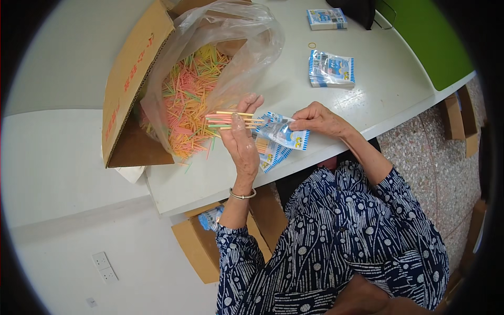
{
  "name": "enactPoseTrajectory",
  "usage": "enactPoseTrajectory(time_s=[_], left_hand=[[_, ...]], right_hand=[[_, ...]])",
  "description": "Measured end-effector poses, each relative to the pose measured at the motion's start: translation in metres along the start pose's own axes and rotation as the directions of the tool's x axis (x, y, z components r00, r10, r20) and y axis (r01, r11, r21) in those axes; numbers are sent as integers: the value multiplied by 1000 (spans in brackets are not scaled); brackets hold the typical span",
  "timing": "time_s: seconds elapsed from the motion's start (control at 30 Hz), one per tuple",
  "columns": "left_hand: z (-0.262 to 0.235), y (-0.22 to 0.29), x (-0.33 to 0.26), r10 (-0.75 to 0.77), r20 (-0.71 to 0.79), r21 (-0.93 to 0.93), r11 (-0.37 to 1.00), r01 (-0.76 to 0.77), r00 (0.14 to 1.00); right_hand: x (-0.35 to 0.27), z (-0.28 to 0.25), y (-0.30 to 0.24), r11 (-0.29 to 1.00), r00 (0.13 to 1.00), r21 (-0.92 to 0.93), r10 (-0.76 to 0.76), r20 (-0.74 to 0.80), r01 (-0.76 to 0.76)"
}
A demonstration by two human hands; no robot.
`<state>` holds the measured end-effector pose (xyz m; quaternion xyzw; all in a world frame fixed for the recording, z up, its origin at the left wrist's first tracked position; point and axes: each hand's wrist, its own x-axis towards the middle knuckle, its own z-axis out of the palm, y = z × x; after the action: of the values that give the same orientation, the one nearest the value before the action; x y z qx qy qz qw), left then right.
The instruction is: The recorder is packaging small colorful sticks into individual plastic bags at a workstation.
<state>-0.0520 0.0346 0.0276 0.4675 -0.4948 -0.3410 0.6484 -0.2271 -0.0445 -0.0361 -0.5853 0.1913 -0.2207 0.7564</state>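
My left hand (241, 144) is closed around a small bunch of thin pink, yellow and green sticks (220, 119), its fingers wrapped over them. Between thumb and fingers, my right hand (321, 121) pinches a small blue-and-white plastic packet (287, 135). The right ends of the sticks reach the packet's left end; how far inside they go I cannot tell. Under it, close to the table edge, lie more packets (270, 158) that seem to have sticks in them. Left of my hands, a heap of the same coloured sticks (191, 89) spills from a clear plastic bag (257, 34).
A tipped cardboard box (134, 84) holds the bag on the white table (291, 68). Two stacks of flat packets, one nearer (332, 69) and one farther (326, 19), lie at the right, with a rubber band (312, 45) between them. An open carton (197, 247) stands below the table.
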Motion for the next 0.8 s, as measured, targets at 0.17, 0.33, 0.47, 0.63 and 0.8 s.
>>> enactPoseTrajectory(time_s=[0.17, 0.33, 0.47, 0.63, 0.8], left_hand=[[2, -7, -4, -56, 64, 58, 997, 52, 996], [1, -9, -7, -122, 88, 137, 985, 109, 989], [0, -8, 0, -198, 35, 10, 980, 198, 980], [-1, -8, -3, -179, 150, 190, 970, 149, 972], [-1, -9, -2, -256, 130, 126, 962, 240, 958]], right_hand=[[-1, 0, -2, 1000, 1000, 6, 7, 15, -7], [-2, 2, -3, 999, 1000, -36, 0, -10, -1], [-3, 1, -5, 999, 999, -41, 1, -35, -2], [-2, 1, -1, 1000, 998, -12, -11, -57, 10], [-1, 2, -3, 1000, 996, -4, -14, -84, 13]])
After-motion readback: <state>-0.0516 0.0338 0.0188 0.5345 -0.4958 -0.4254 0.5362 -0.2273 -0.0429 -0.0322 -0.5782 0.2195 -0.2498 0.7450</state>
